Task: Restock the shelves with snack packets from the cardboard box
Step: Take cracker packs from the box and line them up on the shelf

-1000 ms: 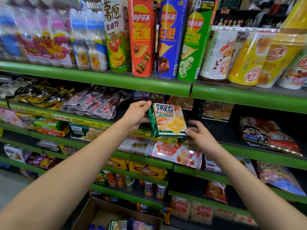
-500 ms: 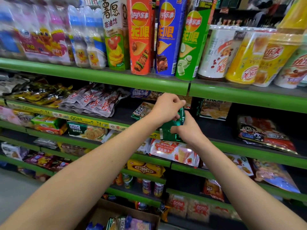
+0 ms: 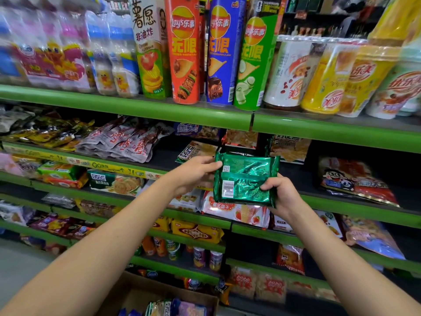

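I hold a green foil snack packet [image 3: 245, 179] in front of the second green shelf [image 3: 341, 202], its back with the barcode facing me. My left hand [image 3: 196, 172] pinches its upper left edge. My right hand [image 3: 279, 193] grips its lower right corner, thumb on the back. A similar packet [image 3: 193, 152] lies on the shelf just behind my left hand. The cardboard box [image 3: 145, 290] sits at the bottom of the view with several packets [image 3: 173, 307] in it.
Tall chip tubes [image 3: 185, 51] and cup drinks [image 3: 328, 78] stand on the top shelf. Grey sachets [image 3: 123, 142] lie to the left and a red bag [image 3: 355, 179] to the right on the second shelf. Lower shelves hold wafers, biscuits and small cans.
The packet has been turned over between my hands, from front side showing to back side showing. Both hands stayed in front of the second shelf.
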Demonstrator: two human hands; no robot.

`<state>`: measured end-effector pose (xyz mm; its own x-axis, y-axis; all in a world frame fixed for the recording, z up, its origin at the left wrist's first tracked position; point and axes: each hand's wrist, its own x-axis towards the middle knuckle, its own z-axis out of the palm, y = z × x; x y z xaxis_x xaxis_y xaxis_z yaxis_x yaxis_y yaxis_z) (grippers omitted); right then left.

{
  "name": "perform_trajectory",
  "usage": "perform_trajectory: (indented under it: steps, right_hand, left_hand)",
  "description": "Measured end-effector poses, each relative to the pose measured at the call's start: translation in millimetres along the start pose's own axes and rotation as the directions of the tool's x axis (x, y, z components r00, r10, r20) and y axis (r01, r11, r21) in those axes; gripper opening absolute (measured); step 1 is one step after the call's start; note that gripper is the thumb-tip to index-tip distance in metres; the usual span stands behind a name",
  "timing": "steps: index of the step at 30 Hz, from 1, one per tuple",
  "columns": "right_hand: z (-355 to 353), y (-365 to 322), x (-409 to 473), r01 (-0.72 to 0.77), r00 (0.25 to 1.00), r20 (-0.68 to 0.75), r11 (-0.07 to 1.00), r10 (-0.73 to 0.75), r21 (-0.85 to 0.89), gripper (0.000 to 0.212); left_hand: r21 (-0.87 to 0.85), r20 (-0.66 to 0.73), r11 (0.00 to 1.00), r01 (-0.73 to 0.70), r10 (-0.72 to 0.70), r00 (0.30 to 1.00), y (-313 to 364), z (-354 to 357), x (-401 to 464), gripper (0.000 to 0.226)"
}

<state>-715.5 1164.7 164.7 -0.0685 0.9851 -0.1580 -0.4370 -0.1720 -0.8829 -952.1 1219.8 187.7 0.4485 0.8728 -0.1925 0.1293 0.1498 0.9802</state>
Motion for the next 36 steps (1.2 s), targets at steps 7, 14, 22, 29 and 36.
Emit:
perform_trajectory:
  steps: [7,14,22,29,36]
  right_hand:
    - [-0.7,-1.0,-0.1,0.013,1.000,0.013,1.000,-0.013,-0.012,0.072]
    - [-1.3,-2.2,-2.3,0.027,0.999,0.016,1.000,-0.027,0.003,0.071]
    - [27.3,-2.4,-10.1,0.234,0.967,-0.086,0.970,-0.239,-0.063,0.040]
    - [23.6,-3.4,-18.8,0.219,0.973,0.129,0.941,-0.191,-0.258,0.038]
    - [-22.1,-23.1,2.5,0.133,0.956,-0.145,0.817,-0.255,-0.560,0.035]
  left_hand:
    - [0.001,-0.020,0.996,-0.085,0.085,0.996,0.2,2.4,-2.6,0.011]
    - [0.137,-0.254,0.981,-0.139,0.170,0.952,6.8,10.4,-6.8,0.021]
    - [0.491,0.039,0.841,-0.227,0.239,0.970,20.0,49.7,-10.2,0.065]
    - [0.165,-0.172,0.966,-0.197,0.225,0.959,13.9,39.6,14.1,0.046]
    - [-0.372,-0.099,0.924,-0.092,0.059,0.993,-0.4,34.8,16.2,0.024]
